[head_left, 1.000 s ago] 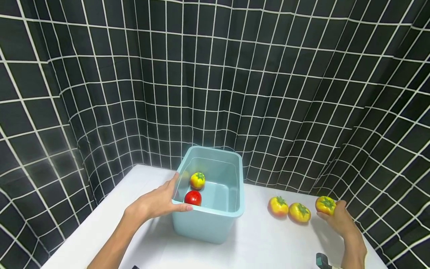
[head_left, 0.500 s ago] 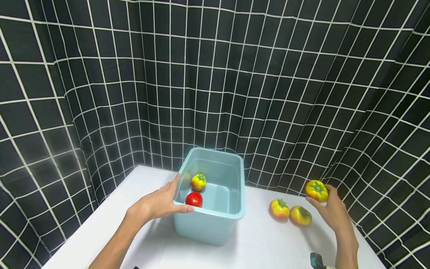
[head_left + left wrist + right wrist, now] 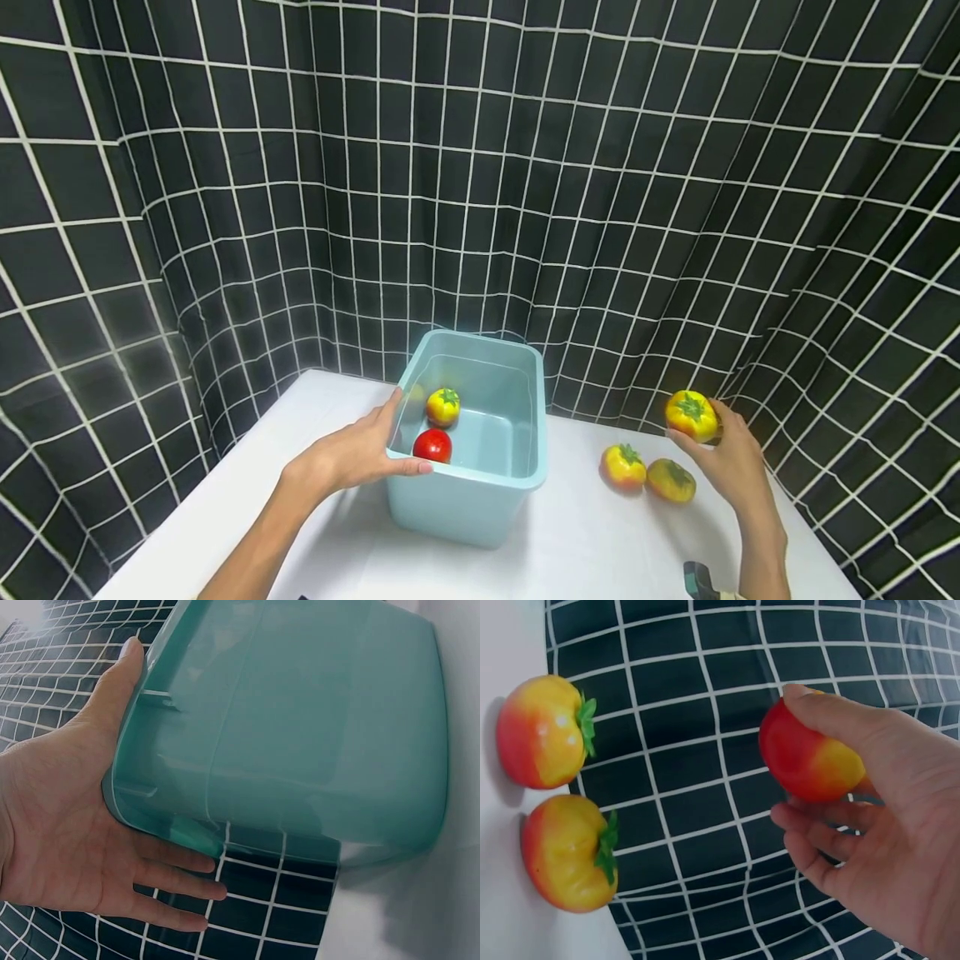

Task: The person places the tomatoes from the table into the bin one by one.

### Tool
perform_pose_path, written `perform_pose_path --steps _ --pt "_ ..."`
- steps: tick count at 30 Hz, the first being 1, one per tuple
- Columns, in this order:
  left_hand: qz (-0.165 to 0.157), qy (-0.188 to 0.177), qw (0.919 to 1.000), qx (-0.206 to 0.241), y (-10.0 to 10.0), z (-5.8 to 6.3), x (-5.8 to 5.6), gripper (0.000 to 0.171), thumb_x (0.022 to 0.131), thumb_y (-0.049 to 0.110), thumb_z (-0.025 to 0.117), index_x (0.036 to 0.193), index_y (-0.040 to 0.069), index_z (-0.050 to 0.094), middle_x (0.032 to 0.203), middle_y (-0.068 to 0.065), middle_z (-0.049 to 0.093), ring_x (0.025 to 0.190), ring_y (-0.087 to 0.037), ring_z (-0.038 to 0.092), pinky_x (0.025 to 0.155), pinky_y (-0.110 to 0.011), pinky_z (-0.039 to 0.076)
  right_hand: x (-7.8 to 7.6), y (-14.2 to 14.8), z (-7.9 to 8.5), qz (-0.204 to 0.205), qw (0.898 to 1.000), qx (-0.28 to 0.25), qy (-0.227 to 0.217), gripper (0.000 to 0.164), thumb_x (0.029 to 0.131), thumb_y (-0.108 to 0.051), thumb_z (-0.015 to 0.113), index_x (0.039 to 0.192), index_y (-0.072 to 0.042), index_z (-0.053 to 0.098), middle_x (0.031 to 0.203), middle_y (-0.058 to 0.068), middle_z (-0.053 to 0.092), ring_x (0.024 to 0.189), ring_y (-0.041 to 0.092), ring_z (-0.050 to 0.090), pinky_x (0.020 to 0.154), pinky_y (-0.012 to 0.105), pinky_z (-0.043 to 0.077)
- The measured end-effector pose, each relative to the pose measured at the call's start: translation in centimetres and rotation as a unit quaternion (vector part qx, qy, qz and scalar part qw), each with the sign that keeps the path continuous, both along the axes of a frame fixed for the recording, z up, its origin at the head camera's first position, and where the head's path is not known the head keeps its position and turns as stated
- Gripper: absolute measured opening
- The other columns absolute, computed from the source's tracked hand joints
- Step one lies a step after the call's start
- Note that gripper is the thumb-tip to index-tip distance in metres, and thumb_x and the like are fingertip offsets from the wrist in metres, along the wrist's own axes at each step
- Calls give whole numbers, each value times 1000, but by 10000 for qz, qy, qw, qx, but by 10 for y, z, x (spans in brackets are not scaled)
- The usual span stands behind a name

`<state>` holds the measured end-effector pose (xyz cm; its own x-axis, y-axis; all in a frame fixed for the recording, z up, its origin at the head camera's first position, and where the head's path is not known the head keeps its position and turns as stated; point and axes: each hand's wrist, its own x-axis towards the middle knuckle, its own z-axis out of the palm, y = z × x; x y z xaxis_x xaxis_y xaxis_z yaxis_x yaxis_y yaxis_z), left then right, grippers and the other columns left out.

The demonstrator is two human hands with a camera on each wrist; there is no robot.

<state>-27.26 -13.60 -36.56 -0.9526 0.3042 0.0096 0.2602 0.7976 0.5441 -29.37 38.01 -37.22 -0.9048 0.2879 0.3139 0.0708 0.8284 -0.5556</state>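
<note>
We see the left hand (image 3: 341,458) spread around the near-left corner of the light-blue bin (image 3: 457,504), probably to steady it while the red tomato (image 3: 432,446) and small persimmon (image 3: 443,407) sit inside. Our right hand (image 3: 733,458) pinches the lifted persimmon (image 3: 691,416) between thumb and fingers, well right of the bin, a hold that likely suits its round sides.

Pale blue bin (image 3: 457,507), red fruit (image 3: 432,446), yellow-and-red fruits (image 3: 692,416) with green leaves (image 3: 607,851), white table (image 3: 577,542), white-gridded black curtain (image 3: 465,171).
</note>
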Motion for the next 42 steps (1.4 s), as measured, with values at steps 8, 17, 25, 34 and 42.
perform_pose_path --steps 8,17,25,34,42 --pt "8 28 10000 -18 0 -1 0 135 78 83 70 169 8 5 174 -17 25 157 -40 36 119 -65 40 3 -11 0 108 9990 -157 406 97 90 -32 82 157 8 26 151 39 40 134 57 45 108 71 46" --pt "-5 -7 9999 102 1 -2 0 135 77 81 72 169 8 5 174 -17 25 158 -39 34 120 -65 38 2 -19 2 279 9987 -387 192 103 91 -46 78 156 5 16 148 39 39 132 55 47 109 69 45" --pt "13 0 10000 90 1 -2 0 135 77 83 71 169 9 5 174 -16 25 159 -38 34 121 -64 38 3 -28 7 523 9963 -675 33 100 99 -49 65 156 2 1 146 40 35 132 57 46 111 70 43" --pt "38 -11 10000 85 1 0 -1 135 77 82 71 169 9 5 174 -16 24 159 -37 33 121 -64 37 5 -44 13 1029 9933 -498 -187 103 100 -59 57 158 0 -4 148 38 34 134 55 46 113 70 41" --pt "30 -12 10000 44 0 -1 1 134 78 82 70 169 9 5 174 -17 25 158 -39 34 121 -64 38 6 -66 11 1349 9877 -743 -271 98 101 -57 58 159 -6 -2 150 32 35 133 47 46 115 68 43"
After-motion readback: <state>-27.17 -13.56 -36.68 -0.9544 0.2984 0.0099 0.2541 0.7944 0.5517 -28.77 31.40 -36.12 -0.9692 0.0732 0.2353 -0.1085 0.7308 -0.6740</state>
